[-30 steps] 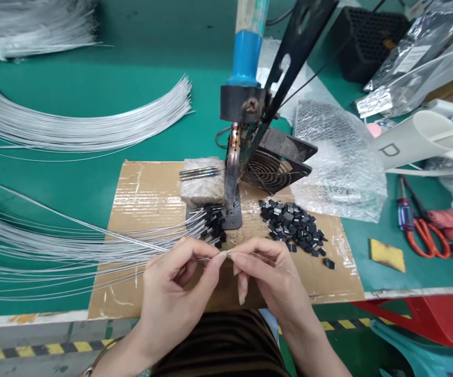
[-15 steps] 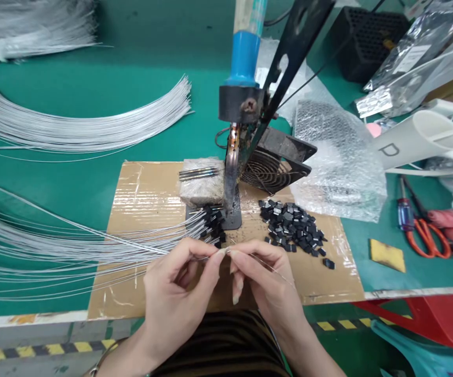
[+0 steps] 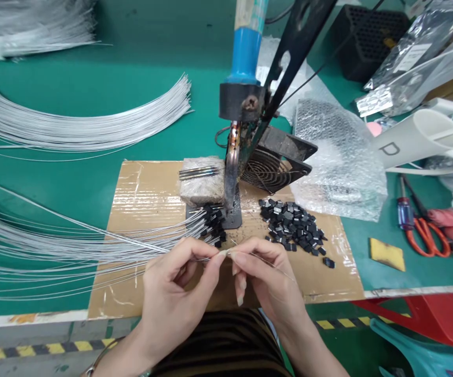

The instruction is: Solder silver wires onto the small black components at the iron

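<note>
My left hand (image 3: 181, 288) is closed, thumb and forefinger pinching a thin grey wire (image 3: 200, 258) in front of my body. Against those fingertips, my right hand (image 3: 271, 272) also pinches; a very thin strand (image 3: 265, 260) runs back from its fingers over the hand. What lies between the fingertips is too small to make out. Just beyond my left hand, grey wires (image 3: 132, 248) end in black connectors (image 3: 212, 225). Loose black connectors (image 3: 293, 222) lie piled beyond my right hand. Above them all, a soldering iron (image 3: 232, 152) with a blue handle points downward in a stand.
Cardboard (image 3: 147, 193) covers the bench front. A plastic-wrapped block (image 3: 201, 191) and a small fan (image 3: 273, 167) flank the iron. Another wire bundle (image 3: 92, 133) lies back left. Right are bubble wrap (image 3: 340, 157), a white mug (image 3: 415, 139), orange-handled scissors (image 3: 426, 238) and a yellow sponge (image 3: 387, 254).
Both hands keep their pinch in nearly the same place. The lower fingers of my right hand have shifted slightly down and to the right.
</note>
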`<action>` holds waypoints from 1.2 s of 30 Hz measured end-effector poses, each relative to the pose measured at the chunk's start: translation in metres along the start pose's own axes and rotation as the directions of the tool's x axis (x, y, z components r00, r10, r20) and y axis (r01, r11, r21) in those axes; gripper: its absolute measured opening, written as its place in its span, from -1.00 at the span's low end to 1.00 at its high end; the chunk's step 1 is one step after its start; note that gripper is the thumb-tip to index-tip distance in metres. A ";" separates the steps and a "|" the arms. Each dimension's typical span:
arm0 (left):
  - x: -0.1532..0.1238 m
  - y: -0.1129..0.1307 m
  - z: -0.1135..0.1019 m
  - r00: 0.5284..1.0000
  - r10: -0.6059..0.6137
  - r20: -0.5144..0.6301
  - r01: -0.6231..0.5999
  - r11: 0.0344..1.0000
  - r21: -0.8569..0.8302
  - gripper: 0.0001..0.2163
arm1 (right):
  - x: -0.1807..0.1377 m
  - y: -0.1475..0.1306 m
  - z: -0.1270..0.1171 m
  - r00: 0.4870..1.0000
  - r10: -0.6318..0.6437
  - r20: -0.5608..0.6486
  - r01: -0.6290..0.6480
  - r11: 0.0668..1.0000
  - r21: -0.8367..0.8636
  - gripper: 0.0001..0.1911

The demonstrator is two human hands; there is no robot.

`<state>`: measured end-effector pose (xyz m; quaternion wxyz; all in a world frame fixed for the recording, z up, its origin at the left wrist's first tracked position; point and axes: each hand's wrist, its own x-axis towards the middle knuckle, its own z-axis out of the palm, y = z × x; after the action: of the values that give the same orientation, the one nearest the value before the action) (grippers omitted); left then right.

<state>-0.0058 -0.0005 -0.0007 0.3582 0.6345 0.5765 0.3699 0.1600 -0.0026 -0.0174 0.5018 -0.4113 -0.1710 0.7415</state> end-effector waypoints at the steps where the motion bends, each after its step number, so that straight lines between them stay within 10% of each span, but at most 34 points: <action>1: 0.000 0.000 0.000 1.000 -0.003 0.000 0.003 1.000 0.000 -0.89 | 0.000 0.000 0.000 1.000 0.000 -0.003 0.000 1.000 -0.007 -0.86; 36: -0.005 -0.003 0.007 0.998 -0.029 -0.060 0.027 0.999 -0.021 -0.94 | -0.001 0.005 0.004 0.999 -0.036 -0.001 0.036 0.999 0.039 -0.88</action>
<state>-0.0014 -0.0056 -0.0065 0.3523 0.6112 0.5920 0.3897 0.1546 -0.0048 -0.0178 0.5231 -0.3986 -0.1638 0.7353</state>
